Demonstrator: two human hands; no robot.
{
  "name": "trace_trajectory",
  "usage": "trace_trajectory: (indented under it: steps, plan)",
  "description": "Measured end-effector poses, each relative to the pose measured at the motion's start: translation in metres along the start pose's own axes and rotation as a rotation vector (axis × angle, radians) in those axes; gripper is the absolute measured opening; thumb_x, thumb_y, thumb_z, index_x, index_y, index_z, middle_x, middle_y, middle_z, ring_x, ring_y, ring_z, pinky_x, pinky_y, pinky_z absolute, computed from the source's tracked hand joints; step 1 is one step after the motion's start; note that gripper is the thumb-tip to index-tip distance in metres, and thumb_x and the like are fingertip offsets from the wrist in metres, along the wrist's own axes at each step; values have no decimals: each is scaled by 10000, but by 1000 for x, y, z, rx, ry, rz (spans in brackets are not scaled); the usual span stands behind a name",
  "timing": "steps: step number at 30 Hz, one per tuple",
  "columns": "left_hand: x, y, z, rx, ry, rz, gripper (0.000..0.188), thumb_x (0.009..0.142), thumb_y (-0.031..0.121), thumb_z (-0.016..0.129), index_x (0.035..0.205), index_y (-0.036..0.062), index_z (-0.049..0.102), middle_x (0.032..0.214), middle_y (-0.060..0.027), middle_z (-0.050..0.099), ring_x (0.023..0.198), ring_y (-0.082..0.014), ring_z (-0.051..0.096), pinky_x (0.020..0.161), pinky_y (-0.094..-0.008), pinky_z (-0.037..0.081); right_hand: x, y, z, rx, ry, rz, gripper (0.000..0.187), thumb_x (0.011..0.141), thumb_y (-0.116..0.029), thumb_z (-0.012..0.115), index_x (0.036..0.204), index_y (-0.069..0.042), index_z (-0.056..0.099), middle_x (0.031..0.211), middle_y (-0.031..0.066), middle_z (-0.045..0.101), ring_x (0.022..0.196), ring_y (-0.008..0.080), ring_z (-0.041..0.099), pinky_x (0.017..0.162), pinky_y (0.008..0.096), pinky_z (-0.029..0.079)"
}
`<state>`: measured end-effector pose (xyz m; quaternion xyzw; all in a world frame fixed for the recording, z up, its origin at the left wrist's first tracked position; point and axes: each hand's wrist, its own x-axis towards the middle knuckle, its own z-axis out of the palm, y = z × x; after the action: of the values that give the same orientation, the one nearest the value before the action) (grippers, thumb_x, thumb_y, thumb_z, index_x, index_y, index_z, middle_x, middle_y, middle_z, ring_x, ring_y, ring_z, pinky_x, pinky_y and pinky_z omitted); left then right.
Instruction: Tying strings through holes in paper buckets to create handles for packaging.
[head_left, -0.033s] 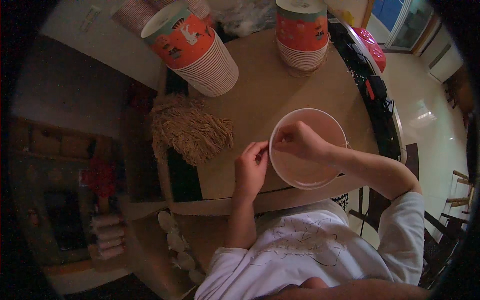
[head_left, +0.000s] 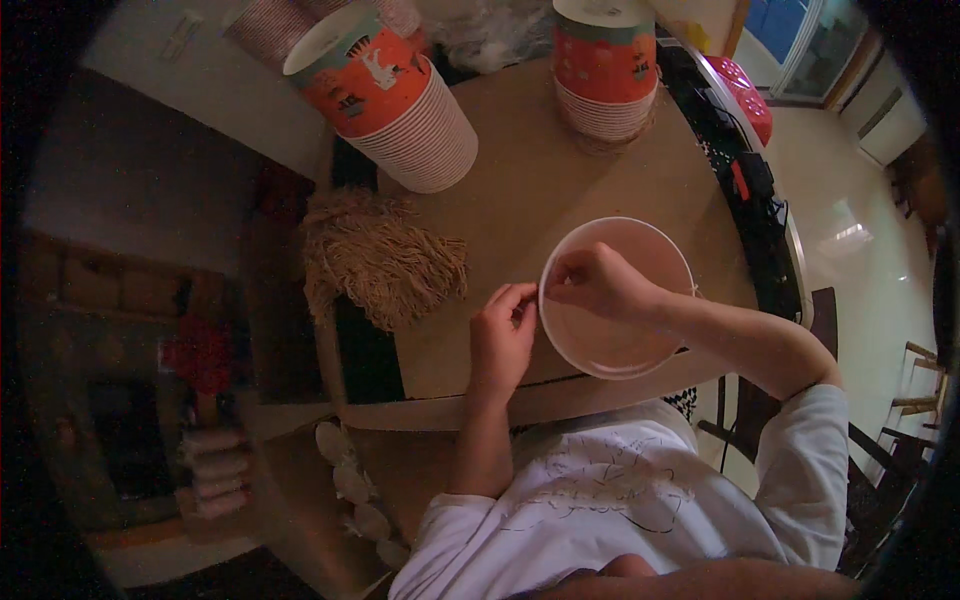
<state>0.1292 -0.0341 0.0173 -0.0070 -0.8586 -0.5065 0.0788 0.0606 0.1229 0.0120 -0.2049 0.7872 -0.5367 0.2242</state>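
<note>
A paper bucket (head_left: pixel 618 345) with a white rim stands on the table in front of me, its open mouth facing up. My right hand (head_left: pixel 600 278) reaches over the rim into it, fingers pinched together by the inner left wall. Outside that same wall, my left hand (head_left: pixel 503 335) has its fingers curled together against the rim. Whatever either hand pinches is too small or hidden to make out. A small light bit (head_left: pixel 696 290) sticks out at the bucket's right rim. To the left lies a heap of brown cords (head_left: pixel 385 262).
A tall stack of nested orange and green paper buckets (head_left: pixel 415 125) stands at the back left, a second stack (head_left: pixel 605 75) at the back right. Crumpled clear plastic (head_left: pixel 490 35) lies behind. Black objects with cables (head_left: pixel 760 180) and a red plastic item (head_left: pixel 742 95) line the right edge.
</note>
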Motion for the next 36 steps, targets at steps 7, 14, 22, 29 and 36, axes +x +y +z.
trace_trajectory:
  steps: [7, 14, 22, 29, 36]
  plan:
    - [2, -16, 4, -48, 51, -55, 71, 821, 21, 534, 881, 0, 567, 735, -92, 587, 644, -149, 587, 582, -279, 465, -13, -13, -8, -109, 62, -48, 156, 757, -115, 634, 855, -14, 567, 628, 59, 556, 587, 97, 511, 558, 259, 429]
    - [23, -22, -2, -611, -220, -416, 104, 894, 144, 477, 912, 48, 513, 712, -39, 566, 573, -88, 544, 503, -236, 466, -69, -93, 28, -814, -392, -602, 268, 688, -168, 577, 926, -50, 540, 829, 97, 519, 892, 241, 526, 686, 325, 444]
    - [37, -73, 3, -1121, -538, -728, 157, 896, 196, 454, 971, 63, 494, 798, -45, 569, 680, -133, 570, 583, -287, 502, -21, -119, 65, -1225, -496, -699, 189, 699, -212, 556, 826, -78, 591, 821, 90, 565, 860, 225, 527, 715, 343, 427]
    - [40, -45, 9, -690, -102, -318, 98, 893, 127, 458, 924, 40, 490, 799, -36, 545, 740, -100, 510, 662, -248, 436, 54, -67, -38, -847, -248, -372, 136, 797, -170, 566, 832, -52, 623, 785, 100, 616, 726, 209, 606, 629, 323, 476]
    - [60, -26, 20, -609, -99, -58, 114, 876, 129, 487, 901, 19, 480, 768, -88, 568, 703, -145, 559, 649, -302, 456, 54, -40, -53, -426, -267, 209, 140, 812, -170, 611, 842, -36, 636, 798, 50, 646, 708, 122, 555, 659, 289, 461]
